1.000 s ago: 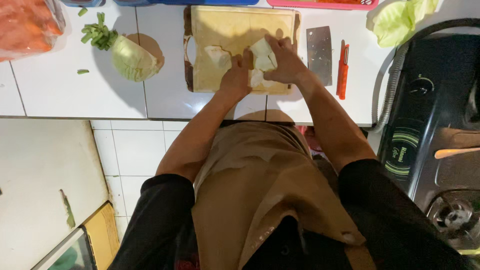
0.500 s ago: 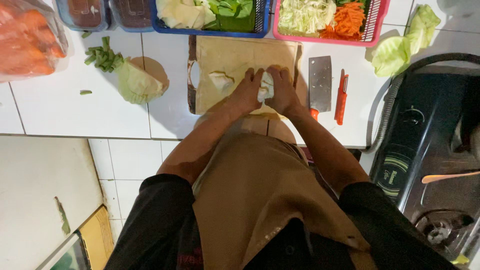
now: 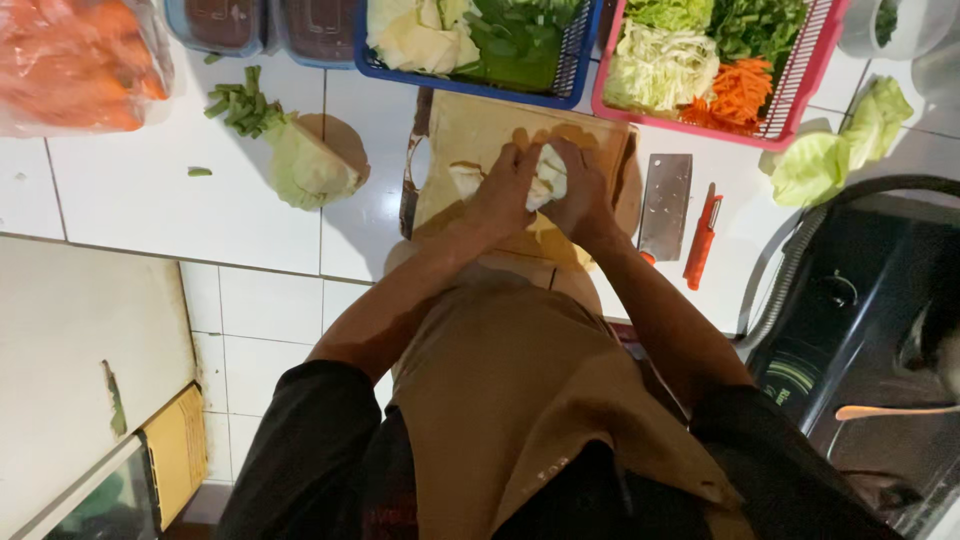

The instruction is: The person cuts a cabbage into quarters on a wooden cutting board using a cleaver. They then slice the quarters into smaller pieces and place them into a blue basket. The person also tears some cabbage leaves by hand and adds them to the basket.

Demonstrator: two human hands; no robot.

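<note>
Both hands now hold the same piece of pale cabbage [image 3: 545,178] over the wooden cutting board [image 3: 470,120]: the left hand [image 3: 505,190] closes around it from one side and the right hand [image 3: 580,195] from the other, fingers bent on it. One second ago the hands were a little more apart, each on its own part of the cabbage; now they are pressed together, so I judge that the person is pulling or breaking the piece by hand, not cutting it. The cleaver [image 3: 667,205] lies untouched on the counter just beside the board, and an orange peeler [image 3: 702,235] lies next to it. Behind the board, the blue basket [image 3: 580,60] holds pale cabbage pieces and dark green leaves. The pink basket [image 3: 815,70] holds shredded cabbage, greens and carrot strips. A half cabbage [image 3: 305,165] sits to the left, near a bag of carrots [image 3: 75,60].
</note>
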